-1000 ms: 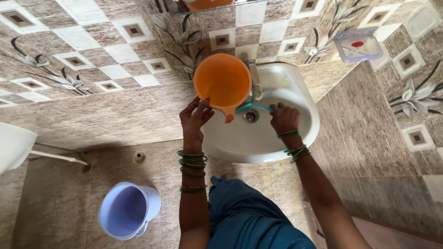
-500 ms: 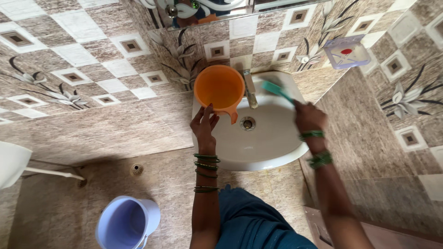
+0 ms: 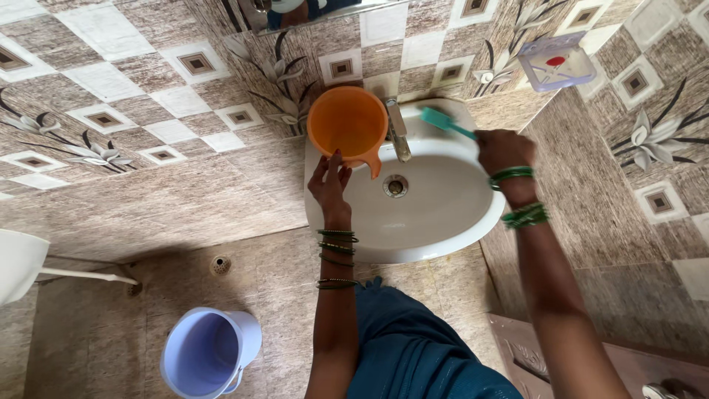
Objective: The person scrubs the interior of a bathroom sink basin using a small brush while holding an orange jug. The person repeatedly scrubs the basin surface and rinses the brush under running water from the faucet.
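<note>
a: item one, left hand (image 3: 329,186)?
b: i log it fingers spread, fingertips touching the rim of the orange mug (image 3: 348,122), which sits on the white washbasin (image 3: 432,222) left of the tap (image 3: 397,131).
a: item two?
b: right hand (image 3: 504,151), closed around a teal brush (image 3: 445,122); bristle end over the basin's back ledge.
a: progress?
b: i judge scrubbing midway; bowl looks clean, ledge under way. lilac bucket (image 3: 210,353) on floor.

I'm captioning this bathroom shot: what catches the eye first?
A bright orange mug sits at the white sink's back left, the left hand touching it. The right hand holds a teal brush beside the tap. A lilac bucket stands on the floor.
</note>
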